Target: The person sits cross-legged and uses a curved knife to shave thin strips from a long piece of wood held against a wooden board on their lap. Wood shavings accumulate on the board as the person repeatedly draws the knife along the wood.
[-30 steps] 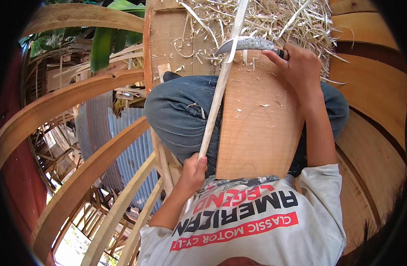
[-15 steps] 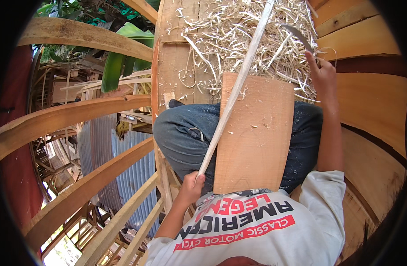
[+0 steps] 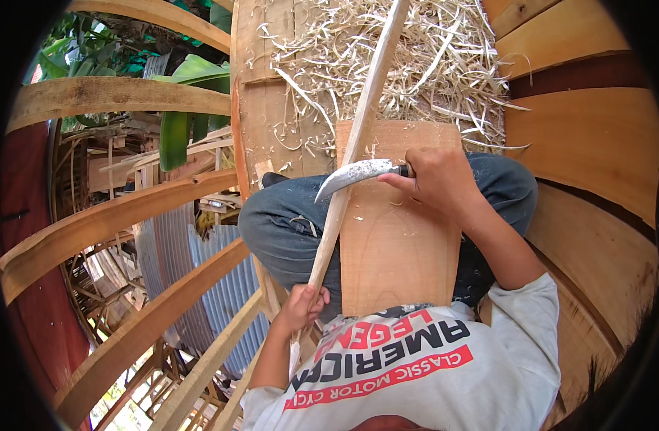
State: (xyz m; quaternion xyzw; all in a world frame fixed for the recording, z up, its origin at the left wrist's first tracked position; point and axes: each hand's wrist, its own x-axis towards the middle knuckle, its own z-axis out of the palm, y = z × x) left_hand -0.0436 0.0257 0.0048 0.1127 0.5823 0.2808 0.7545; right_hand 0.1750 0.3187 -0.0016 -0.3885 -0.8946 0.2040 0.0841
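My left hand [image 3: 306, 307] is closed around the near end of a long, pale wooden stick [image 3: 369, 100], which slants away from me up to the far edge of the view. In my right hand [image 3: 439, 181] is the dark handle of a curved knife [image 3: 358, 174]. Its whitish, hooked blade lies across the stick, pointing left; whether it cuts into the wood I cannot tell. Under the stick and the knife, a flat wooden board [image 3: 398, 266] rests on my lap between my legs, with a few chips on it.
Curled wood shavings [image 3: 416, 65] are heaped on the plank floor [image 3: 261, 122] beyond my knees. Wooden rails [image 3: 121, 208] run along the left, with corrugated metal sheets [image 3: 225, 280] and a green leaf [image 3: 175, 136] outside. A plank wall [image 3: 595, 136] stands close on the right.
My right hand has brought the knife from the far right back toward me, and the blade is now across the stick. My left hand still grips the near end. The view has shifted slightly.
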